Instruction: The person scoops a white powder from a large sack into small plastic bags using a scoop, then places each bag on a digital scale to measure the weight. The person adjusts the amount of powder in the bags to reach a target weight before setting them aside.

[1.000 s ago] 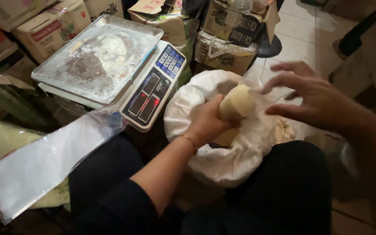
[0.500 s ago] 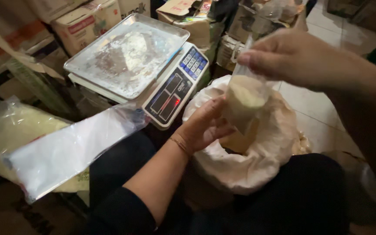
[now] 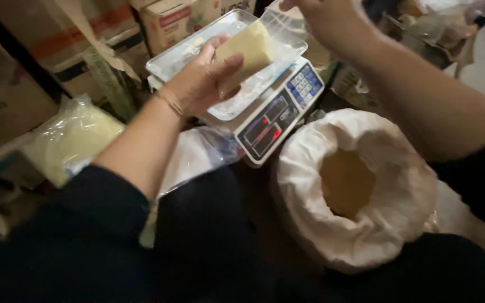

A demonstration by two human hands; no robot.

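Plastic bag lifted from sack, over scale

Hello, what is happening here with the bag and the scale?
A person holds a small clear bag of pale powder over the tray of a digital scale. The left hand supports the bag from below, and the right hand pinches its open top. A big white sack, rolled open with more powder inside, stands beside the scale.
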